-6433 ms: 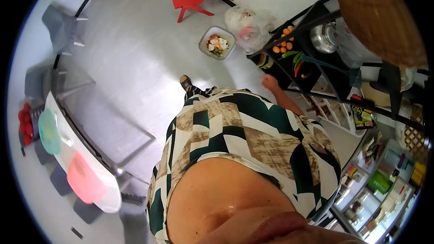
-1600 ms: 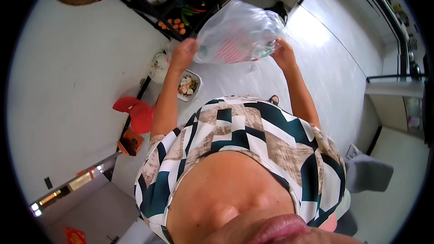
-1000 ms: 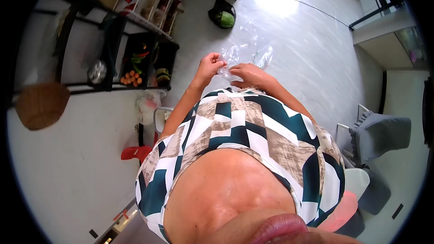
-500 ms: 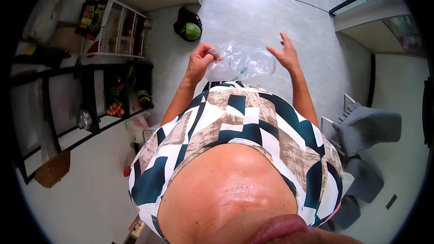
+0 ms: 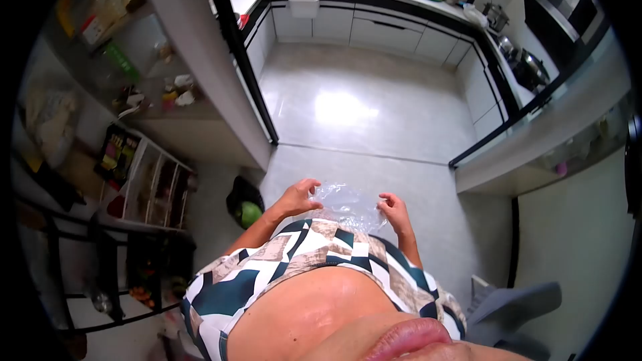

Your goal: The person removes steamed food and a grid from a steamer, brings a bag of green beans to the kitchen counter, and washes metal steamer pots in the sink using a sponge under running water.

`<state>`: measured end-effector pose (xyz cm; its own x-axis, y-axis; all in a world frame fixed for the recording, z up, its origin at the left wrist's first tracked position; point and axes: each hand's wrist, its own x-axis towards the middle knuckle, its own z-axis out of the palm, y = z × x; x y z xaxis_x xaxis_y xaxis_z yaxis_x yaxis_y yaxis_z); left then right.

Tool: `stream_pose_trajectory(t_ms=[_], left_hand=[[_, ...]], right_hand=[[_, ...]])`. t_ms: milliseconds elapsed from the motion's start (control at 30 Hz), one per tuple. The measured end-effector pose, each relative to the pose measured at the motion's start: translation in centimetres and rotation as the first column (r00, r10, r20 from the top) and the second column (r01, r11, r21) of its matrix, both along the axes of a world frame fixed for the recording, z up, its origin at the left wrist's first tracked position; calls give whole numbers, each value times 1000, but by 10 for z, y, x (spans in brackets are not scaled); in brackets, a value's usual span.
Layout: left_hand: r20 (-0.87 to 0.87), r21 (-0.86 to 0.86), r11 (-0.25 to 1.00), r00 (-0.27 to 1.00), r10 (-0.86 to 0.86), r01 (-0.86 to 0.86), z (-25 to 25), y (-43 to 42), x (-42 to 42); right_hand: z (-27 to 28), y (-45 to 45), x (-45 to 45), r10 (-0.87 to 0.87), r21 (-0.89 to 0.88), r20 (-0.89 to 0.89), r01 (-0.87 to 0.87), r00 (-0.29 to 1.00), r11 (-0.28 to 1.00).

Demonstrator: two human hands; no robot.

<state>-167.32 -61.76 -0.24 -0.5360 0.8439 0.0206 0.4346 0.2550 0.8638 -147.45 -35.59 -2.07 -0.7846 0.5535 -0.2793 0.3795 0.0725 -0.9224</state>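
A clear, crinkled plastic bag (image 5: 349, 206) is spread out in front of my body at waist height. My left hand (image 5: 299, 198) grips its left edge, with the fingers and thumb curled around the film. On the opposite side, my right hand (image 5: 394, 214) has its fingers bent in at the bag's right edge and holds it there. The lower part of the bag lies close against my patterned top (image 5: 334, 244).
A green round vegetable (image 5: 249, 214) in a black bag sits on the floor to the left, beside a white wire rack (image 5: 157, 190). Black-framed doorway posts (image 5: 244, 60) stand ahead, with kitchen counters (image 5: 374, 0) beyond. A grey-covered chair (image 5: 515, 311) is at right.
The view has tilted up, bringing the kitchen into sight. My right hand, which was apart from the bag with fingers spread, has come in and closed on its right edge.
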Motion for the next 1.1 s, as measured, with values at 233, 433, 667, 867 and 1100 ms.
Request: stream_pose_trajectory(t_ms=[233,433,667,867,1100], left_hand=[[-267,-32,974,938,-223,222,0,190,-119],[-177,39,999,984,7,0,-9,329,-222],[-222,-22,895,875,430,-445,32,470,-355],[-287,-163,696,709,644,-699,31,498,-449],[384,-129,623,540,749,-772,-38,526,-573]], right_hand=[[78,110,-91,-204,-25,-162,202,966,979],[13,268,-144,-402,-275,-222,338,888,900],[86,470,-343,-245,-373,-378,95,893,923],[131,576,-544,33,-352,-448,-210,894,912],[90,600,-732,126,-368,-476,-327,870,871]])
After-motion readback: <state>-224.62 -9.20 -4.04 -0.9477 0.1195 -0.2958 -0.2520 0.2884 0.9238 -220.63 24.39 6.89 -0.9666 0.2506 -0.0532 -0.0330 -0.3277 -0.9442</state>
